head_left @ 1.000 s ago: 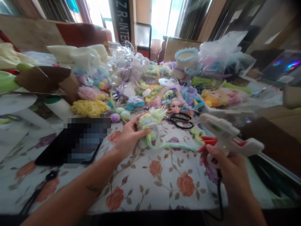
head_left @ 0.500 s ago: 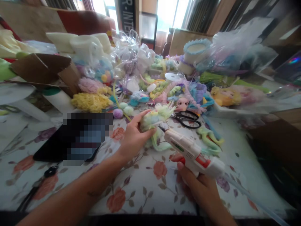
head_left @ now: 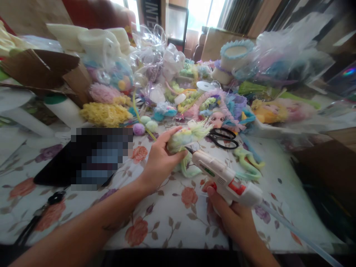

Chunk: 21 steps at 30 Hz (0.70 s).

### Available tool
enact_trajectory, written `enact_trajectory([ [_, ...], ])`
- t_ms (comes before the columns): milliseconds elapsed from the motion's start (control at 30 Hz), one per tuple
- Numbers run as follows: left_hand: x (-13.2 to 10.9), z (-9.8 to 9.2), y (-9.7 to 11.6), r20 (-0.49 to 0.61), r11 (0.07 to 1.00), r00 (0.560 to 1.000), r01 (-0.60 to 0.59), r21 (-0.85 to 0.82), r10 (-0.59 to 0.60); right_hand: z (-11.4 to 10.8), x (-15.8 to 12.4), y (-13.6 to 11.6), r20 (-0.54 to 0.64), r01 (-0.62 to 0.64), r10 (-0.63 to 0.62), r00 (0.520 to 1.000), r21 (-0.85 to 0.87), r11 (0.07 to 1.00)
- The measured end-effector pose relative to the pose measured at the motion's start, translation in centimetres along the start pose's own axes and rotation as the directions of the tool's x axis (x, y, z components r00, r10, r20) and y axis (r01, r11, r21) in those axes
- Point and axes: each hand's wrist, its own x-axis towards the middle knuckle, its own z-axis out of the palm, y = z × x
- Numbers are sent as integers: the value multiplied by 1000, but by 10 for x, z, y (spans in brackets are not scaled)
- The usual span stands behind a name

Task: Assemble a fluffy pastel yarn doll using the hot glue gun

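Note:
My left hand [head_left: 160, 159] is closed around a fluffy pale yellow-green and blue bundle [head_left: 182, 140] with a frayed, yarn-like end pointing right. In my right hand [head_left: 232, 213] is a white hot glue gun [head_left: 213, 165] with a red trigger, which my fingers wrap around. Its dark nozzle is at the lower side of the bundle, close to my left thumb; whether they touch I cannot tell. A long translucent glue stick [head_left: 294, 226] comes out of the gun's back. Below the bundle hangs or lies a pale green strip [head_left: 190, 170]. Black-handled scissors [head_left: 225, 139] lie just behind the gun.
A floral tablecloth [head_left: 164, 222] covers the table. A dark tablet-like device [head_left: 58, 159], partly pixelated, lies at left. Pompoms [head_left: 139, 129], yellow fluffy yarn [head_left: 105, 114], a doll head [head_left: 217, 118] and plastic bags [head_left: 289, 52] crowd the back. A cardboard box [head_left: 47, 70] stands back left.
The glue gun's nozzle has shifted slightly left, closer to the bundle. My left hand keeps its hold on the bundle. The whole view has tilted a little.

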Motion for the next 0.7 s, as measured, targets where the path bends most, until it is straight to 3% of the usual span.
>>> enact_trajectory([
  [267,-1,-1,-3,17,1000,1000,8,2,-8,2,-1,-3,-40,23,-24,999,-24,999],
  [700,-1,-1,-3,12,1000,1000,24,-7,-24,2,1,0,-7,45,-45,999,-6,999],
])
